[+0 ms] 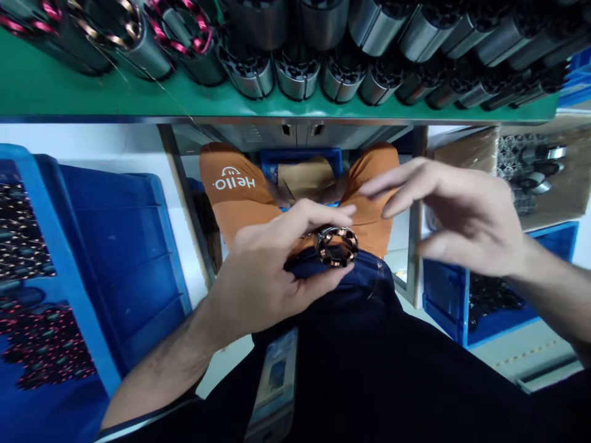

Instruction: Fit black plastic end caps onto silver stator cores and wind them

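Above my lap, my left hand (277,264) grips a small motor stator (338,246) between thumb and fingers. Copper windings ring its open end, which faces up toward me. Off to the right, my right hand (462,215) hangs apart from the stator, its fingers spread and slightly blurred, with nothing in them. On the green bench in front, several wound stators (182,27) with pink or copper wire stand at the left. Rows of bare metal stator cores (298,77) fill the bench farther right.
Blue bins (124,227) at my left hold many wound stators (50,344). To the right stand a cardboard box (566,197) with metal rings and a blue crate (446,301) with dark parts. The bench's front edge (277,120) crosses above my knees.
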A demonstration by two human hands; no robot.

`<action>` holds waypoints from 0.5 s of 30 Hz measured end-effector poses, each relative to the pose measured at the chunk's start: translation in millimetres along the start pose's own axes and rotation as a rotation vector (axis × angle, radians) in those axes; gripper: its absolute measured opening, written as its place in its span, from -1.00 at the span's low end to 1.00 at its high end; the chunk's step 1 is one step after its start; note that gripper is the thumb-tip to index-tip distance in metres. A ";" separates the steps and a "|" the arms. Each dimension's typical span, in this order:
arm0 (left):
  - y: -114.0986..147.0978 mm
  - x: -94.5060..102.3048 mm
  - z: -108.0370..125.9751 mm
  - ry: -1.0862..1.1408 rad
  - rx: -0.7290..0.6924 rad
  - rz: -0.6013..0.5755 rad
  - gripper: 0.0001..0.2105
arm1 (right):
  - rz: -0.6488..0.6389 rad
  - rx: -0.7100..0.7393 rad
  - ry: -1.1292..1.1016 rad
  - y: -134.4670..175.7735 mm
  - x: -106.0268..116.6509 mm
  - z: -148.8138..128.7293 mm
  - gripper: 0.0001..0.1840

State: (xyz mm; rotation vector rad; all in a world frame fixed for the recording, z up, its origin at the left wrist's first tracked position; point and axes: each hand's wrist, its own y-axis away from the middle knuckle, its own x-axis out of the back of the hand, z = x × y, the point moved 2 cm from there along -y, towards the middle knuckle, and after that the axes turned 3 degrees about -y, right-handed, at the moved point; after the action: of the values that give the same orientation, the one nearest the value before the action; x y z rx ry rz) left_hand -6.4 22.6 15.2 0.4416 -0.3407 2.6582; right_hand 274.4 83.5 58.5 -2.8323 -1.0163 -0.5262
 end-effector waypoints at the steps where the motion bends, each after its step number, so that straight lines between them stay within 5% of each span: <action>1: 1.1 -1.0 0.1 -0.036 -0.061 0.048 -0.63 | -0.055 -0.123 -0.166 2.7 -1.6 5.3 -0.73; 4: 3.5 -7.4 -1.3 -0.147 -0.223 0.097 -0.71 | -0.283 -0.509 -0.614 6.0 -16.1 17.1 -0.64; 7: 3.1 -9.4 -1.0 -0.326 -0.361 0.144 -0.74 | -0.394 -0.703 -0.807 3.9 -29.7 18.0 -0.59; 10: 1.3 -6.3 3.1 -0.413 -0.430 0.230 -0.73 | -0.337 -0.567 -0.554 1.8 -32.1 11.1 -0.56; 15: -1.2 -3.8 4.9 -0.347 -0.108 0.134 -0.69 | -0.114 -0.208 0.019 1.7 -7.7 -10.9 -0.56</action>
State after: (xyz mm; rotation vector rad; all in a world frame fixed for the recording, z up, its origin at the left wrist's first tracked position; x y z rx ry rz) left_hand -1.4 20.9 18.5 0.8745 -0.6350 2.6679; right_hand 266.8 75.4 66.1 -2.9524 -1.1903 -0.7069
